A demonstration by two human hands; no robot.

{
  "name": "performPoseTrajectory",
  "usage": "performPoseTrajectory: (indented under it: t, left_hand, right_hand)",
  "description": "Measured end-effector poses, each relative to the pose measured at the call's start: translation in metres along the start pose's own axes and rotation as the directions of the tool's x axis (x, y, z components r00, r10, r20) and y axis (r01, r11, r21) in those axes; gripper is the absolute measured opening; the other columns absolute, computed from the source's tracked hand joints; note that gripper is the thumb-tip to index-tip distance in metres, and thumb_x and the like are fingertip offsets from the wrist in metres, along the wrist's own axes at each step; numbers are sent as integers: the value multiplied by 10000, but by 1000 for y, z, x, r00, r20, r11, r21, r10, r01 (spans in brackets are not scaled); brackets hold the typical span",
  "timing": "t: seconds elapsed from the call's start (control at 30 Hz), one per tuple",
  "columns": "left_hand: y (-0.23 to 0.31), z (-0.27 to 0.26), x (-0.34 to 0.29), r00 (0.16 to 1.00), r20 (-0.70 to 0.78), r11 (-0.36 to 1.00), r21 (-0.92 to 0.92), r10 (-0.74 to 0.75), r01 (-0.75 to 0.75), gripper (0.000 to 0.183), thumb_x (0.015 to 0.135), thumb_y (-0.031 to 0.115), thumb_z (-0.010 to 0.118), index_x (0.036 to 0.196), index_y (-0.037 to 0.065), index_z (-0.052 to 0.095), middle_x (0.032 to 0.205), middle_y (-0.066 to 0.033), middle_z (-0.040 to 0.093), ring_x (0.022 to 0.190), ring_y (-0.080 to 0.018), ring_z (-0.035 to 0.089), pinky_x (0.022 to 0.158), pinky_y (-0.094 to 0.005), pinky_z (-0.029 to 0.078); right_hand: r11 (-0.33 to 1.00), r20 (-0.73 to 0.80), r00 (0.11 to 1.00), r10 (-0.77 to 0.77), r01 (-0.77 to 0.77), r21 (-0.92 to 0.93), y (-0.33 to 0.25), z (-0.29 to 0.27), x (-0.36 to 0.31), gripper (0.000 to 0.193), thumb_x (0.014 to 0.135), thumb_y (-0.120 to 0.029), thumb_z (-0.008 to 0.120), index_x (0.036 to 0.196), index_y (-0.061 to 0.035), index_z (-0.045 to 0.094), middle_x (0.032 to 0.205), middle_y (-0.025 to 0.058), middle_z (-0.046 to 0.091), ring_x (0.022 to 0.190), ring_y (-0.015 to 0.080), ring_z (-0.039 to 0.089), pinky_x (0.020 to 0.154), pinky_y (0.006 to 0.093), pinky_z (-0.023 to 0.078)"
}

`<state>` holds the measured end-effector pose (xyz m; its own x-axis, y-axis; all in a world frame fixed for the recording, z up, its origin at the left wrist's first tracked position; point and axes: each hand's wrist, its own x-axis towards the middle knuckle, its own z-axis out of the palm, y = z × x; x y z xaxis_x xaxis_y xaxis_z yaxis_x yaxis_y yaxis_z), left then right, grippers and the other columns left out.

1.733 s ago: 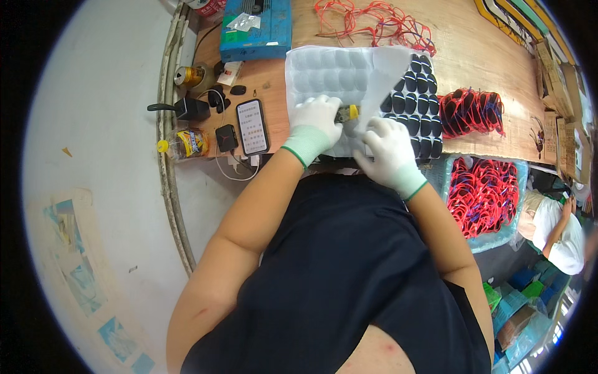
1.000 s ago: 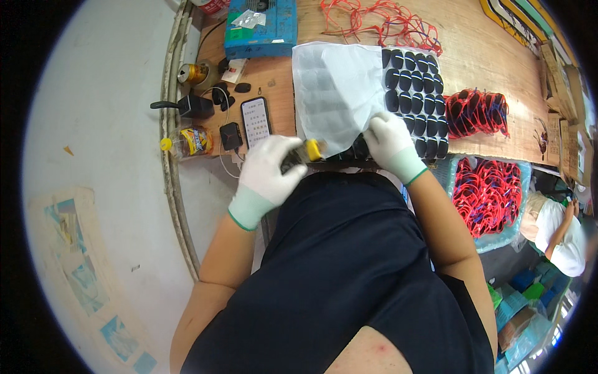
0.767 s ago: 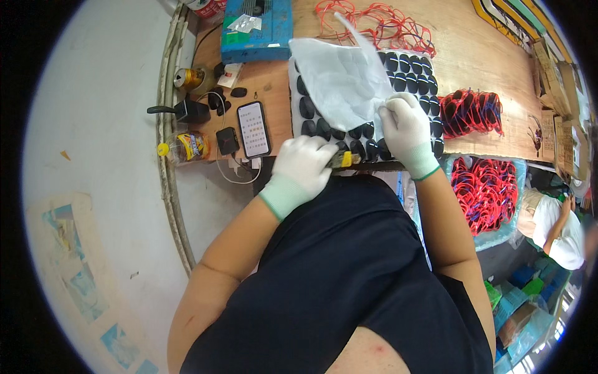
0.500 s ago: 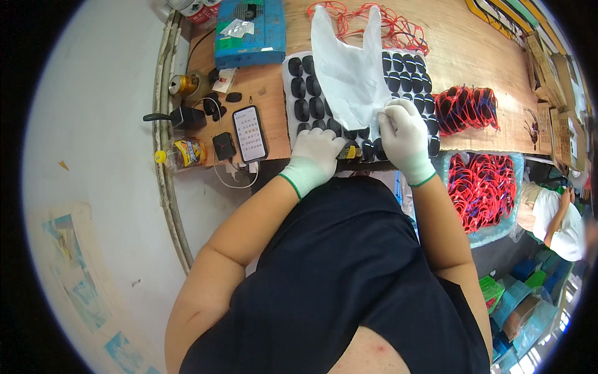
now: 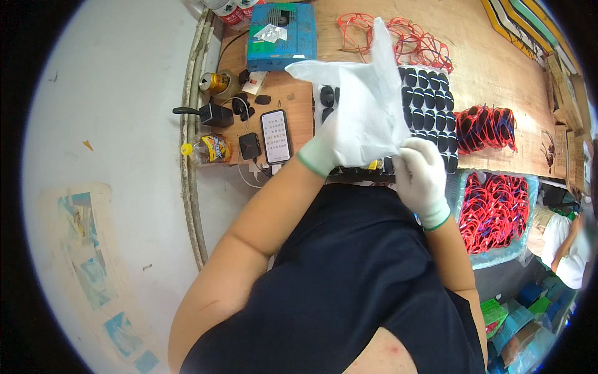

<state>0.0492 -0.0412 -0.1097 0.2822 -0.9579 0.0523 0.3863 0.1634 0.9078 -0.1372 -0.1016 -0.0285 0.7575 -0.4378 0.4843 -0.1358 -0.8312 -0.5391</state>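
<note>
- Head view: left hand (image 5: 324,149) and right hand (image 5: 420,174) both pinch the white sheet (image 5: 367,106).
- Sheet is mostly lifted off the tray of black lenses (image 5: 430,93); its near edge remains covered.

A thin, translucent white plastic sheet (image 5: 364,112) is lifted off the bench, crumpled and folded into a loose, upright peak with its tip pointing away from the person. Its lower part is gathered over the gloved left hand (image 5: 324,153), and the gloved right hand (image 5: 422,177) pinches its near right corner. Beneath and behind it lies a tray of black oval lenses (image 5: 430,100), set in neat rows flat on the wooden bench; the sheet hides the tray's middle, so lenses show only at its left and right sides.
</note>
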Motion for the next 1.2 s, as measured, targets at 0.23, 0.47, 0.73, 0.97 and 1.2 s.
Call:
performPoseTrajectory:
  t: [0.23, 0.47, 0.73, 0.97, 1.2]
  left_hand:
    - [22, 67, 35, 994, -96, 999, 16, -50, 51, 491, 930, 68, 659, 1389, 19, 491, 1266, -78, 616, 1123, -171, 609, 935, -321, 536]
    - [26, 85, 19, 829, 413, 882, 435, -376, 183, 378, 759, 272, 834, 1006, 18, 702, 1010, -109, 710, 911, -174, 670, 835, -332, 538]
    - [-23, 149, 8, 770, 602, 725, 625, -212, -290, 495, 848, 95, 691, 1294, 18, 492, 1356, -259, 531, 1134, -396, 631, 977, -411, 506]
    - [-8, 158, 25, 738, 295, 621, 756, -606, 207, 509, 949, 88, 585, 1431, -3, 451, 1189, -150, 646, 975, -172, 669, 896, -297, 515]
    - [-23, 167, 27, 780, 62, 641, 612, -623, 463, 403, 944, 9, 547, 1344, -32, 519, 1202, -125, 652, 1048, -172, 654, 947, -290, 497]
  right_hand:
    - [981, -79, 995, -53, 38, -190, -4, -11, -3, 189, 712, -4, 744, 862, -48, 638, 1148, 142, 625, 1071, 379, 580, 921, 465, 461]
    - [962, -278, 921, 273, -259, 86, 17, -31, -45, 850, 666, -113, 818, 1393, -106, 379, 1334, 280, 500, 1268, 490, 488, 1050, 525, 434]
    - [793, -103, 810, 577, -525, 307, 11, -68, -128, 698, 764, 3, 683, 1379, -172, 404, 1196, 161, 630, 958, 411, 681, 796, 445, 574]
    - [546, -507, 556, 659, -817, -187, 97, -178, -292, 118, 771, -51, 700, 882, -87, 716, 951, 103, 714, 924, 281, 695, 804, 369, 572]
    - [405, -786, 29, 618, -868, 287, 155, -319, -372, 110, 880, -149, 616, 794, -104, 667, 814, 64, 676, 665, 172, 626, 556, 289, 477]
